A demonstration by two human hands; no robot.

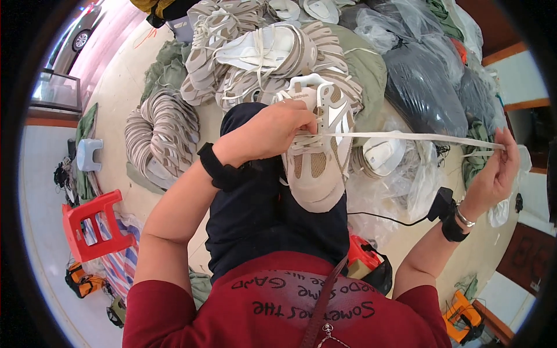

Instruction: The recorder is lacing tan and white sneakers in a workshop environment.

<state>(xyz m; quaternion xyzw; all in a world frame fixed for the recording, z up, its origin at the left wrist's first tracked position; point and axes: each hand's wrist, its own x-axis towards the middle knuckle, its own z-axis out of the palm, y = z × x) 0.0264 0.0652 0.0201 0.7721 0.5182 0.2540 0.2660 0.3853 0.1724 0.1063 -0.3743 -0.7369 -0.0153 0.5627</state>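
Note:
A beige and white sneaker rests across my dark-trousered knees, its toe toward me. My left hand lies over the side of the sneaker, fingers pinched together at the lacing area. The fingers partly hide the tongue and eyelets there. From the sneaker a pale flat shoelace runs taut, nearly level, out to the right. Its far part is gripped in the fingers of my right hand, raised well away to the right. Both wrists wear black straps.
Stacked beige shoe uppers stand on the floor at left, with a larger pile of shoe uppers ahead. Dark plastic-wrapped bundles lie at far right. A red stool and a light blue stool stand left. A black cable trails near my right wrist.

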